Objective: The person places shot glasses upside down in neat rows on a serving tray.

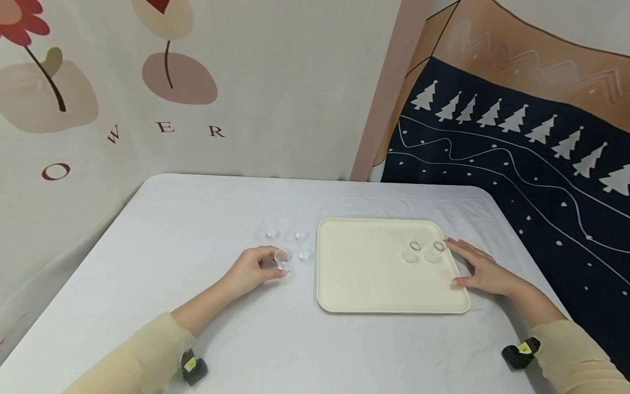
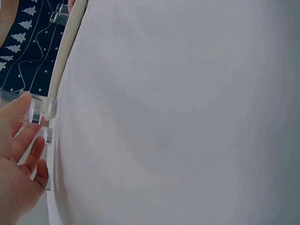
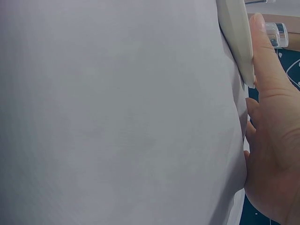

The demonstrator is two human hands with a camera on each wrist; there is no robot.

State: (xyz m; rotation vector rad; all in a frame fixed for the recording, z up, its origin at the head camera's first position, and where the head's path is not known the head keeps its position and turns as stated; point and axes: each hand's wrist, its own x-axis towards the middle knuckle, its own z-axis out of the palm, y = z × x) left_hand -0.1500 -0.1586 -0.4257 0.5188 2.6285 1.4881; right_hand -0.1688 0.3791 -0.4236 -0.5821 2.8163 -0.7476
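Observation:
My left hand point(image 1: 256, 268) pinches a small clear glass point(image 1: 283, 259) between thumb and fingers, left of the tray. In the left wrist view this glass point(image 2: 35, 110) has its thick bottom facing down. Just behind it on the table stand three more small clear glasses, the nearest glass point(image 1: 304, 250) beside the tray's left edge. My right hand point(image 1: 484, 272) rests along the right edge of the cream tray point(image 1: 364, 284), its fingers extended and its thumb at the rim. Two clear glasses, a left glass point(image 1: 411, 253) and a right glass point(image 1: 434, 254), stand on the tray near that hand, thick ends up.
A white cloth covers the table point(image 1: 162, 235). Behind it hangs a pale curtain point(image 1: 285, 109) with flowers and letters, and at the right a dark blue cloth point(image 1: 492, 153) with white trees. Each wrist carries a black camera.

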